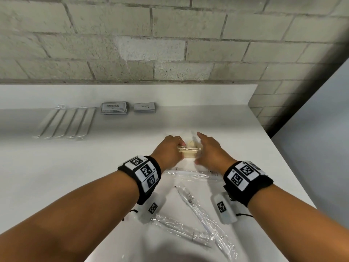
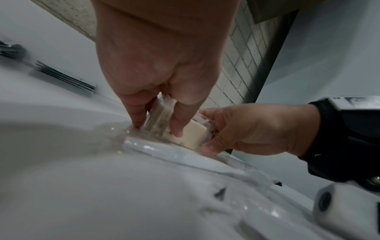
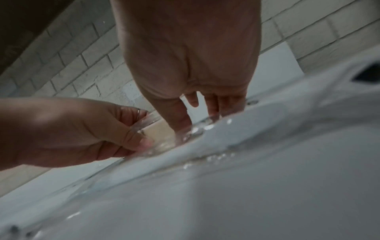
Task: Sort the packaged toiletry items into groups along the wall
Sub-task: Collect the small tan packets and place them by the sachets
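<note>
Hands gathering wrapped soap bars mid-counter

Counter (image 1: 56, 176), white, runs to a low backsplash under a block wall (image 1: 132, 44). Against the backsplash, sorted groups: row of long clear-wrapped sticks (image 1: 66, 123) at left, then stack of shampoo sachets (image 1: 113, 108), then smaller stack of white sachets (image 1: 144, 107) just beside it. Near counter edge, loose long items in clear wrap (image 1: 192, 205) lie scattered at angles, between the forearms. Both wrists wear black bands with printed square markers.

Left hand (image 1: 167, 150) has fingers curled down around the left side of a small bunch of cream soap bars in clear wrap (image 1: 189, 151); left wrist view shows thumb and fingers (image 2: 176, 120) straddling the packs. Right hand (image 1: 211, 148) grips the right end, thumb and fingers pinching the wrap, index finger sticking out forward. Soap bars sit mid-counter, touching the surface, well apart from the wall groups, just beyond one loose clear-wrapped item (image 2: 164, 149).
</note>
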Demonstrator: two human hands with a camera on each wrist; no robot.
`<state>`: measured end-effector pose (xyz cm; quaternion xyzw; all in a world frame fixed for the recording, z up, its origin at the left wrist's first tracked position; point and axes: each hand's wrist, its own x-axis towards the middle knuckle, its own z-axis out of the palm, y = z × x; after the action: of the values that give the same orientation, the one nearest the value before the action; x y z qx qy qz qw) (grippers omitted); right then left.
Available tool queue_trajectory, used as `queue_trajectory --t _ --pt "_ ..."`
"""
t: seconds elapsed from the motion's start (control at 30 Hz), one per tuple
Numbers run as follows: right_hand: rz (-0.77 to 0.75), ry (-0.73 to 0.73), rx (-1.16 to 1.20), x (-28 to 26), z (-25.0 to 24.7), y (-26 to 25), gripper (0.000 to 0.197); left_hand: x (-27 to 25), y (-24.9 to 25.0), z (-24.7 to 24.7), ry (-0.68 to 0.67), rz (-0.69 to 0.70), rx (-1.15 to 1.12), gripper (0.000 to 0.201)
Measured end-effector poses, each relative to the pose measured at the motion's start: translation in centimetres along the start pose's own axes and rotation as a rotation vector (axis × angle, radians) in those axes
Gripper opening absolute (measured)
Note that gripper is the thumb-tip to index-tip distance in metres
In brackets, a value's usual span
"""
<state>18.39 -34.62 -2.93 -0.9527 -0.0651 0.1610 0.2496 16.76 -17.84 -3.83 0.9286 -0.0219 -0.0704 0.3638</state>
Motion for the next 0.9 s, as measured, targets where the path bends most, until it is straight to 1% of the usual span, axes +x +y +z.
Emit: queue_trajectory --t 0.07,0.1,0.2,0.27,0.3,0.4,0.47,0.53,0.6,0.63,0.7,0.73,0.77,0.83,0.9 --pt "0.083 0.029 -0.08 0.2 0.1 -0.4 0.102 -0.1 0.2 0.4 -0.001 0.013 0.001 0.025" --pt "0.108 0.027 -0.108 0.3 0.1 -0.4 0.098 -0.1 0.2 0.5 0.001 0.019 0.017 0.025" --pt "0.077 -0.051 -0.137 1.0 -0.9 0.2 0.071 -0.1 -0.1 0.3 0.014 -0.002 0.022 0.025" --pt "0.07 -0.089 -0.097 1.5 -1.6 0.6 0.061 -0.2 -0.5 0.0 0.01 -0.024 0.011 0.025" --pt "0.08 -0.084 -0.105 1.7 -1.8 0.7 0.058 -0.2 -0.6 -0.2 0.007 -0.034 0.0 0.025" --pt "0.101 -0.042 -0.241 1.7 -1.4 0.0 0.052 -0.3 -0.8 -0.4 0.012 -0.036 -0.05 0.025" --pt "0.101 -0.053 -0.268 1.7 -1.3 -0.6 0.05 -0.4 -0.8 -0.3 0.026 -0.036 -0.084 0.025" --pt "0.065 -0.062 -0.233 1.8 -1.8 -1.0 0.04 -0.5 -0.9 -0.2 0.037 -0.061 -0.134 0.029" --pt "-0.003 0.01 -0.09 1.8 -2.2 -1.2 0.025 -0.7 -1.1 -0.2 0.043 -0.089 -0.179 0.036" --pt "-0.039 0.06 0.005 1.8 -2.3 -1.3 0.021 -0.8 -1.2 0.0 0.043 -0.096 -0.203 0.04" --pt "-0.12 0.124 0.14 1.4 -2.4 -1.8 0.023 -0.8 -1.3 0.0 0.059 -0.09 -0.207 0.049" --pt "-0.155 0.116 0.169 1.2 -2.4 -2.1 0.026 -0.9 -1.2 0.1 0.073 -0.088 -0.178 0.053" --pt "-0.181 0.091 0.174 1.0 -2.2 -2.2 0.029 -0.9 -1.2 0.2 0.09 -0.086 -0.142 0.056" --pt "-0.205 0.053 0.136 0.6 -2.1 -2.2 0.03 -0.9 -1.2 0.3 0.131 -0.083 -0.107 0.064" --pt "-0.224 0.06 0.074 0.1 -2.0 -1.9 0.028 -1.0 -1.4 0.3 0.162 -0.081 -0.102 0.076"
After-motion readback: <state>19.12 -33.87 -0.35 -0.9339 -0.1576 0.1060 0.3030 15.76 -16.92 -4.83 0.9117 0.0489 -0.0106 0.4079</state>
